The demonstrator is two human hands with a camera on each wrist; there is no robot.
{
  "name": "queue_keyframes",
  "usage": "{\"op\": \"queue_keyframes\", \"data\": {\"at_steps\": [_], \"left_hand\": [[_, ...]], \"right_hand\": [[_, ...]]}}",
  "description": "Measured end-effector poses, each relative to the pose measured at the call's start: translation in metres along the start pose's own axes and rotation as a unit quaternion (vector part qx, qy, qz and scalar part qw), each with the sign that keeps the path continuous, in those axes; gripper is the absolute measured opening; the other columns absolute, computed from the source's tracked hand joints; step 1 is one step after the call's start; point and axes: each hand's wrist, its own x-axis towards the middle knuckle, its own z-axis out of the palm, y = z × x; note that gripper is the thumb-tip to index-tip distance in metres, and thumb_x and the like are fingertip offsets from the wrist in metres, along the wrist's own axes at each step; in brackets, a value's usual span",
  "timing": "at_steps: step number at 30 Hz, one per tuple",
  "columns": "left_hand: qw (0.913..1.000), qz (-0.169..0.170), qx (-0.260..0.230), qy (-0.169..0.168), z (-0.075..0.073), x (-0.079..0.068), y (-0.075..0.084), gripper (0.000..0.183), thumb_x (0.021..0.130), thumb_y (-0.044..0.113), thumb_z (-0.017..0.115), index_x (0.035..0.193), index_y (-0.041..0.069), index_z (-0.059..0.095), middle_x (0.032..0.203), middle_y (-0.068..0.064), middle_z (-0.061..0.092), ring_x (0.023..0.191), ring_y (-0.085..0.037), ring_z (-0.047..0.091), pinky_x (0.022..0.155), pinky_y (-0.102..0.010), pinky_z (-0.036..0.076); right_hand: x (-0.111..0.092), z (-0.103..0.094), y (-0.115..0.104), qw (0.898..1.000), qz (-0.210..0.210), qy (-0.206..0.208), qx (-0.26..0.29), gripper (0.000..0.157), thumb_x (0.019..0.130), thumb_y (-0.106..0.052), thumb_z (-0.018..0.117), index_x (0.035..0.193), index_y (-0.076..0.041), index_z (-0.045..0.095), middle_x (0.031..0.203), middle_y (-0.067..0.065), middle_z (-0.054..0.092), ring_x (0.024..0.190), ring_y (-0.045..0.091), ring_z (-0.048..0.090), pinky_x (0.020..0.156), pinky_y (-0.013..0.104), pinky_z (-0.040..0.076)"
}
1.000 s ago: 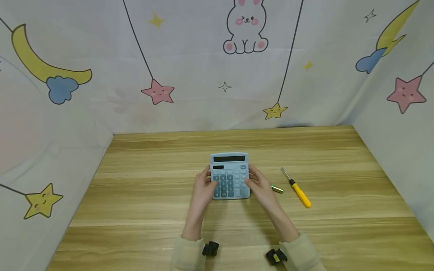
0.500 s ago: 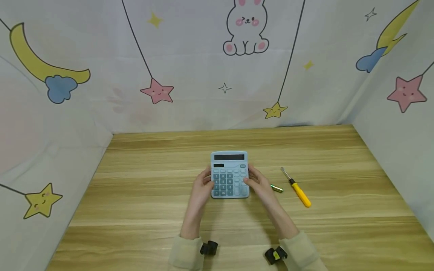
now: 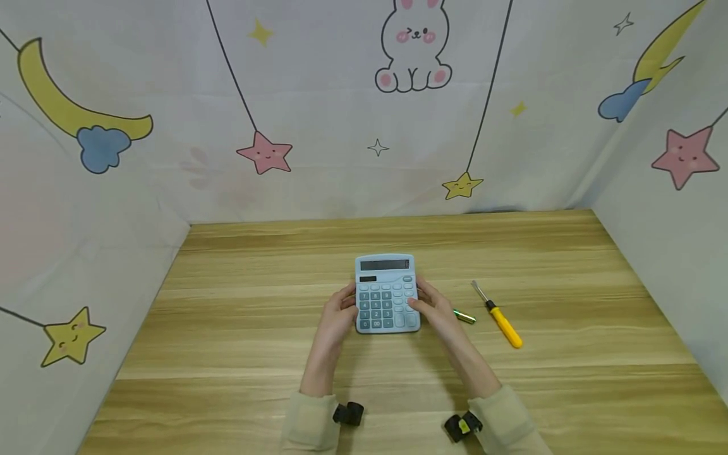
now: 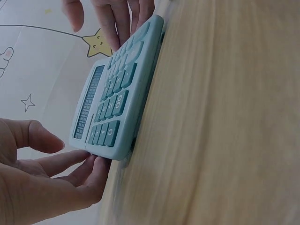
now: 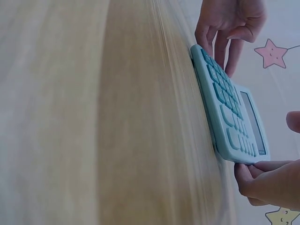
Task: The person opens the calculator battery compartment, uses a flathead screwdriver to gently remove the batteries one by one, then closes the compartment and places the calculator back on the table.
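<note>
A light blue calculator (image 3: 388,294) with darker number keys lies face up on the table, its display at the far end; a digit shows at the display's right end. My left hand (image 3: 337,315) is at its left side, fingertips at the edge. In the left wrist view, the thumb (image 4: 40,137) stands off the keys. My right hand (image 3: 436,309) is at the right side, its fingers (image 5: 246,178) touching the edge from outside and the thumb raised apart. Neither hand curls round the calculator.
Right of my right hand lies a small green-and-gold cylinder (image 3: 465,316) that looks like a battery, partly hidden. Farther right is a screwdriver (image 3: 503,325) with a yellow handle. White printed cloth (image 3: 318,189) borders the wooden table (image 3: 239,316) at the back and sides.
My left thumb has slid off the calculator's keys to its left edge. The calculator has shifted slightly to the right. The screwdriver and the small cylinder have stayed in place.
</note>
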Motion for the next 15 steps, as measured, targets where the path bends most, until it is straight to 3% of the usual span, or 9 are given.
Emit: {"op": "queue_keyframes", "data": {"at_steps": [8, 15], "left_hand": [[0.9999, -0.004, 0.001, -0.009, -0.0002, 0.0014, -0.001, 0.072, 0.073, -0.013, 0.04, 0.144, -0.004, 0.037, 0.141, -0.023, 0.046, 0.126, -0.034, 0.047, 0.079, -0.018, 0.041], [0.9998, -0.005, 0.011, -0.015, -0.0003, 0.0012, -0.0019, 0.072, 0.073, -0.011, 0.041, 0.144, -0.005, 0.036, 0.14, -0.025, 0.047, 0.124, -0.032, 0.046, 0.084, -0.022, 0.041]], "right_hand": [[0.0008, 0.0008, 0.0, 1.0, 0.0, -0.006, 0.002, 0.067, 0.094, -0.014, 0.054, 0.151, 0.0, 0.023, 0.149, 0.024, 0.036, 0.14, 0.036, 0.032, 0.118, 0.052, 0.017], [0.0021, 0.0013, 0.0003, 1.0, 0.007, -0.03, 0.004, 0.07, 0.094, -0.014, 0.053, 0.152, 0.002, 0.016, 0.152, 0.024, 0.031, 0.141, 0.038, 0.029, 0.119, 0.052, 0.016]]}}
